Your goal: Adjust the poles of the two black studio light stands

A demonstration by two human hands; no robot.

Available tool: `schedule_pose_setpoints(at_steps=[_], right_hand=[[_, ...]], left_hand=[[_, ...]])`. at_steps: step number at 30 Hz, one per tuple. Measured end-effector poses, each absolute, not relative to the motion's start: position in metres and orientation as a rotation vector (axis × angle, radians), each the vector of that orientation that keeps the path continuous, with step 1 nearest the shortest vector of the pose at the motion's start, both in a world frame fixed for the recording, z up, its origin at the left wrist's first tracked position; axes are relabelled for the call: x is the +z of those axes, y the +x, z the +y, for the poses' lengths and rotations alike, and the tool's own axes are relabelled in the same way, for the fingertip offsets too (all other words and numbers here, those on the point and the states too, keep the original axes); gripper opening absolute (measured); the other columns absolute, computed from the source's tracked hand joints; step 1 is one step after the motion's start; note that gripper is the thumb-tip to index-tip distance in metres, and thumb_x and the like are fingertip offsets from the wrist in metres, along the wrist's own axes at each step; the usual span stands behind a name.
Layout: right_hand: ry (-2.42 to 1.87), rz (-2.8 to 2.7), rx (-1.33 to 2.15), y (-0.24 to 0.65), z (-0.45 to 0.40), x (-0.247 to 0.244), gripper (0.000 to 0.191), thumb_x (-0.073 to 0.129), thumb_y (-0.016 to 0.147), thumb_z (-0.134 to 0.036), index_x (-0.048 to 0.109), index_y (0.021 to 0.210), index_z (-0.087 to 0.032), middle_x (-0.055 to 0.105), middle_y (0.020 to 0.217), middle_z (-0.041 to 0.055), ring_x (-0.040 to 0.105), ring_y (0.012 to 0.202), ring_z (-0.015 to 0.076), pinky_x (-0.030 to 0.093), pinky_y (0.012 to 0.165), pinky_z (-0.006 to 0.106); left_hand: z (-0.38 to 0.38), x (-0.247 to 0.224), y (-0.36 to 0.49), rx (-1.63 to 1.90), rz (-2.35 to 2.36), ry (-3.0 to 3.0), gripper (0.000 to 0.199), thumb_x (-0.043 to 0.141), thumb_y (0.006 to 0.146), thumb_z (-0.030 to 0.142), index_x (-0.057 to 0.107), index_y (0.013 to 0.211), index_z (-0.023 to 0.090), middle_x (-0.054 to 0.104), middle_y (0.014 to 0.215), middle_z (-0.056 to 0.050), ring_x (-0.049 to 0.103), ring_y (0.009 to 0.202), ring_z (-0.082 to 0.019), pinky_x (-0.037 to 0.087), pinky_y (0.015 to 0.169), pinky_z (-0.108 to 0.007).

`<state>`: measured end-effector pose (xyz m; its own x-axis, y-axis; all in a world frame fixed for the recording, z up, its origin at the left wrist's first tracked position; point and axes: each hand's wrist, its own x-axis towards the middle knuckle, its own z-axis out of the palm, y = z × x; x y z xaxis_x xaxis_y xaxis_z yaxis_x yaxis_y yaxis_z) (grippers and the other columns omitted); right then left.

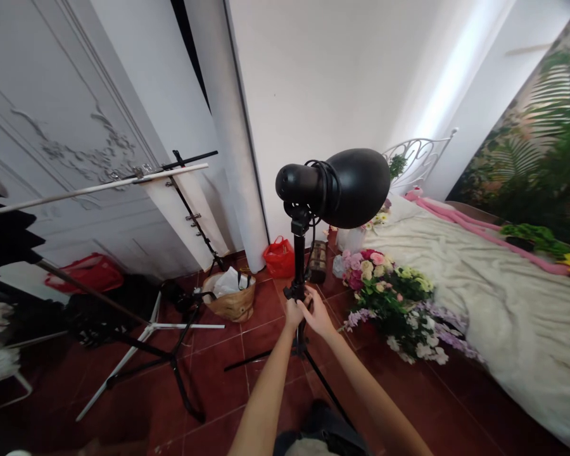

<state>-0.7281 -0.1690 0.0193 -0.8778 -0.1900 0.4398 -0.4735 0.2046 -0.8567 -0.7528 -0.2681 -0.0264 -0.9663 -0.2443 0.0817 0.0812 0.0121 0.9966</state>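
Note:
A black light stand (299,259) rises upright in front of me, its legs spread on the red tiles. On top sits a black studio lamp (358,189) with a wide reflector facing right and its cable looped around the body. My left hand (293,313) is closed around the stand's pole, just below a clamp knob. Against the right side of the pole, at about the same height, my right hand (316,311) has its fingers curled at the collar. Its fingertips are partly hidden behind the stand.
Bunches of artificial flowers (384,285) lie beside a bed with a cream cover (456,253) on the right. On the left, more tripods (149,329) spread their legs near a woven basket (235,304). A red bag (279,258) and small chest (318,261) stand by the wall.

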Motion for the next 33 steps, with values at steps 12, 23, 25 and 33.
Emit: schedule_pose_setpoints(at_steps=[12,23,25,33], right_hand=[[0.659,-2.458,1.438,-0.698,-0.144,-0.019,0.051,0.035,0.093,-0.035,0.028,0.142,-0.023,0.033,0.146,0.0073,0.029,0.135,0.0204,0.024,0.112,0.045],[0.564,-2.419,1.589,-0.748,-0.148,-0.026,0.044,0.030,0.093,-0.040,0.044,0.130,-0.019,0.050,0.131,0.0109,0.046,0.122,0.0192,0.034,0.106,0.042],[0.466,-2.370,1.690,-0.754,-0.150,-0.029,0.042,0.030,0.093,-0.042,0.048,0.123,-0.019,0.055,0.123,0.0108,0.051,0.116,0.0185,0.037,0.103,0.040],[0.011,-2.067,2.181,-0.762,-0.166,-0.047,0.040,0.049,0.079,-0.049,0.047,0.105,-0.019,0.064,0.092,0.0080,0.065,0.078,0.0186,0.054,0.065,0.032]], left_hand=[[-0.262,-0.012,-0.748,-1.979,-2.095,0.355,0.036,0.067,0.068,0.048,0.066,0.083,0.014,0.071,0.082,-0.011,0.067,0.082,-0.023,0.052,0.079,-0.036],[-0.265,-0.006,-0.744,-1.984,-2.115,0.267,0.042,0.067,0.067,0.049,0.067,0.089,0.013,0.071,0.083,-0.011,0.066,0.086,-0.025,0.051,0.081,-0.038],[-0.266,-0.007,-0.744,-1.990,-2.118,0.263,0.042,0.068,0.067,0.049,0.067,0.089,0.013,0.071,0.084,-0.012,0.066,0.086,-0.024,0.051,0.082,-0.038],[-0.269,-0.021,-0.748,-1.982,-2.176,0.197,0.043,0.063,0.071,0.052,0.067,0.088,0.012,0.070,0.085,-0.013,0.066,0.080,-0.023,0.052,0.075,-0.036]])
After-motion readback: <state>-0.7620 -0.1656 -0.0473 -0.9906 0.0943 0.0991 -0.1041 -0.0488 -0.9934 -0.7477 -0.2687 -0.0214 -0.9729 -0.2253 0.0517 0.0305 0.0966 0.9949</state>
